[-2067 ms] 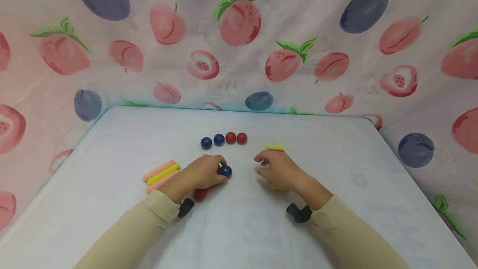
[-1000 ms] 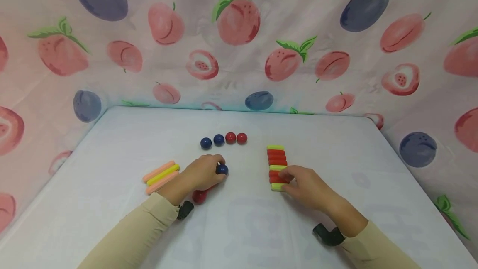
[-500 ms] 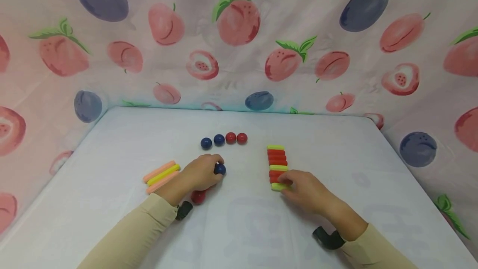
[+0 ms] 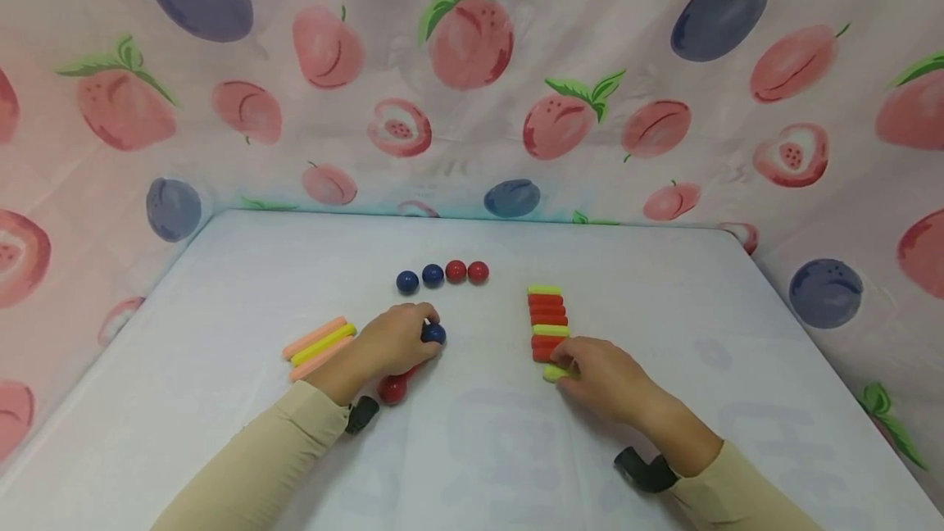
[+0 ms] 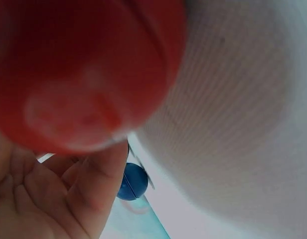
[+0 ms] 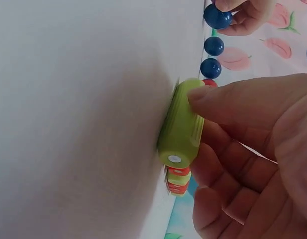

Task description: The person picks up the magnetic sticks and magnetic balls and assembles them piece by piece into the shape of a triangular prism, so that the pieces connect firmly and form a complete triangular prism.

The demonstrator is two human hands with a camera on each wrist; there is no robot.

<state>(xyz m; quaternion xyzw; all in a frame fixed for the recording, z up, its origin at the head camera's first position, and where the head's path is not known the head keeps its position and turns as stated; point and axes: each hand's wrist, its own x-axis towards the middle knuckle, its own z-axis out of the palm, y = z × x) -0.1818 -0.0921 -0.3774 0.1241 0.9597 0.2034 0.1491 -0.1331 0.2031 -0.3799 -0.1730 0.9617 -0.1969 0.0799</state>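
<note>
My left hand (image 4: 398,340) grips a short red rod that has a blue ball (image 4: 433,334) at its far end and a red ball (image 4: 392,389) at its near end. The hand covers much of the rod; the red ball looms large in the left wrist view. My right hand (image 4: 608,375) pinches a yellow-green rod (image 6: 182,127) between thumb and fingers. That rod has ridged sides and a small silvery disc in its end. It lies at the near end of a row of red rods (image 4: 547,310) and yellow-green ones, with a small gap from them.
Two blue balls (image 4: 420,278) and two red balls (image 4: 467,272) stand in a line farther back on the white table (image 4: 295,252). Left of my left hand lie two peach rods (image 4: 315,337) with a yellow rod (image 4: 324,345) between them. A fruit-print cloth (image 4: 472,129) hangs behind.
My right hand has come back from over the row to its near end and drawn the last yellow-green rod slightly away. My left hand, still gripping its piece, has shifted slightly left.
</note>
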